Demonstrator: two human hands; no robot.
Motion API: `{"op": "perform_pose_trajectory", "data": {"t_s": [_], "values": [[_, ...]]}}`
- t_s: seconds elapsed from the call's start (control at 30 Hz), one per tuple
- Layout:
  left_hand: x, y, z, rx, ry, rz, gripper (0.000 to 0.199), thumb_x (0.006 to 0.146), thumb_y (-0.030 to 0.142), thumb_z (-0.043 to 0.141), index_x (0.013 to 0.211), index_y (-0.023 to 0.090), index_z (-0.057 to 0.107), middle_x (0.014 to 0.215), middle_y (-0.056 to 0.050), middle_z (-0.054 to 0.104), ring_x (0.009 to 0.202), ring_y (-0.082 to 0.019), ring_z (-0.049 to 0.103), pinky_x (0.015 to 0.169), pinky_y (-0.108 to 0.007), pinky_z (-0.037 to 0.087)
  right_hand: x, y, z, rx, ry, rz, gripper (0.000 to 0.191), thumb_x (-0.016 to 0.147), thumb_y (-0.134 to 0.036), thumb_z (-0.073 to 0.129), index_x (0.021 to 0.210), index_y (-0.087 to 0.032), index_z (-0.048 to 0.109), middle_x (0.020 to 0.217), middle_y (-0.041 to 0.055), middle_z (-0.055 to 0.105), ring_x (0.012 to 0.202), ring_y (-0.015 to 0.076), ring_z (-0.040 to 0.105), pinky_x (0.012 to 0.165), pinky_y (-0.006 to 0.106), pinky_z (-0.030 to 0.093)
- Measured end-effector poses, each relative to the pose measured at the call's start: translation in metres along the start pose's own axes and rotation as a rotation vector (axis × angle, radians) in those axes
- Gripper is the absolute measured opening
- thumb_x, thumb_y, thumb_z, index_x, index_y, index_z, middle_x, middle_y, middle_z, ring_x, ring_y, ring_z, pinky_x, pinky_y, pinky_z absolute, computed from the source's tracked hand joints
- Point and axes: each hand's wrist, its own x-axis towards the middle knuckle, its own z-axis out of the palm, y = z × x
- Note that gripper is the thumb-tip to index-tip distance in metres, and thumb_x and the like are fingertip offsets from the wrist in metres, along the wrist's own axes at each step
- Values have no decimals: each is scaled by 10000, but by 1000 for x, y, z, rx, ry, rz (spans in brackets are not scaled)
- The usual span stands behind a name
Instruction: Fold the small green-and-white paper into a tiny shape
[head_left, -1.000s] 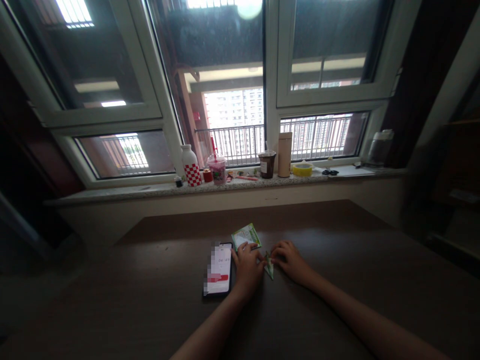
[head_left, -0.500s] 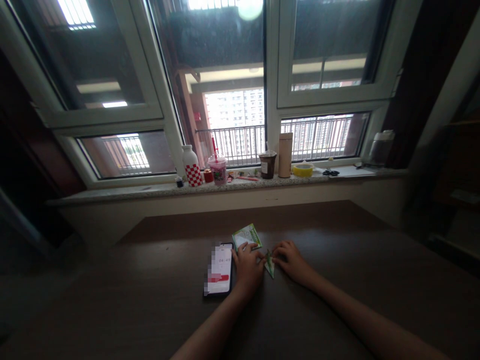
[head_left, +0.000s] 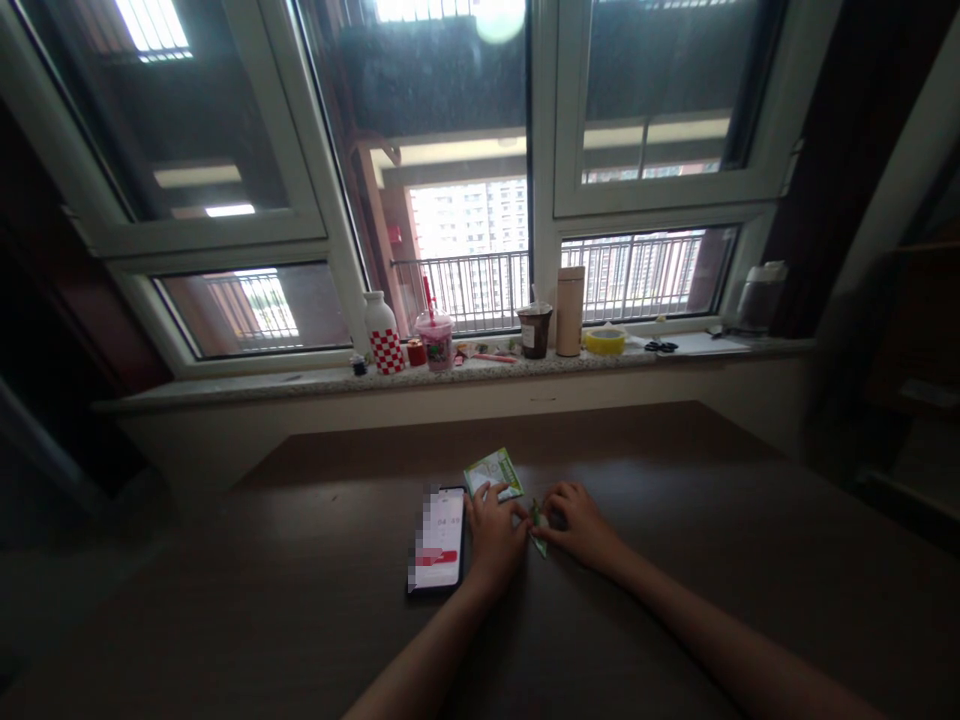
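Note:
A small piece of green-and-white folded paper, narrow and pointed toward me, lies on the table between my two hands. My left hand pinches its left edge with thumb and fingertip, while the other fingers bend over the tabletop. From the right, the curled fingers of my right hand press on the paper and cover part of it. Just beyond my left hand is a flat green-and-white printed packet, its near edge partly behind my fingers. A phone with a lit timer screen lies left of that hand.
The brown table ends before a stone windowsill. On the sill stand a checkered bottle, a pink cup, a dark drink cup, a tan flask, yellow tape and scissors.
My right hand has shifted slightly left, its fingers now covering more of the folded paper. The left hand has stayed nearly still.

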Motion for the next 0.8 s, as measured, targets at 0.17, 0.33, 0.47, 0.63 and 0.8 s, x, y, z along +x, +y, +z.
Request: {"op": "perform_pose_trajectory", "data": {"t_s": [0.17, 0.33, 0.47, 0.63, 0.8], "values": [[0, 1, -1, -6, -3, 0, 49, 760, 216, 675, 780, 227, 718, 1308, -57, 557, 1344, -305, 323, 1139, -575, 97, 2, 2, 1, -10, -13, 8, 246, 722, -425, 738, 782, -214, 626, 1002, 52, 592, 1001, 240, 492, 876, 356, 413], [2, -1, -1, -22, -2, 16, 54, 757, 205, 667, 750, 233, 713, 1323, -35, 553, 1360, -295, 302, 1143, -573, 66, 2, 0, 0, -37, -18, 9, 254, 765, -456, 692, 774, -213, 620, 1003, 54, 593, 985, 234, 500, 866, 354, 412], [2, -2, 0, -26, -8, 16, 48, 749, 209, 675, 737, 234, 714, 1337, -26, 548, 1373, -297, 278, 1145, -572, 34, 2, -2, 0, -75, -16, 18, 294, 717, -474, 730, 795, -213, 621, 1009, 56, 586, 984, 242, 502, 856, 356, 416], [2, -2, 0, -17, -2, 11, 39, 746, 214, 680, 739, 236, 711, 1336, -20, 548, 1370, -294, 282, 1148, -564, 32, 3, -3, -2, -75, -43, 19, 317, 695, -490, 738, 811, -217, 626, 1020, 55, 575, 1010, 243, 495, 879, 358, 414], [2, -2, 0, -8, -4, 0, 40, 753, 226, 672, 751, 233, 711, 1342, -28, 543, 1367, -296, 285, 1141, -574, 45, 3, -2, -9, -60, -119, 7, 366, 632, -462, 786, 847, -216, 620, 1064, 54, 563, 1038, 248, 482, 908, 364, 407]]}}
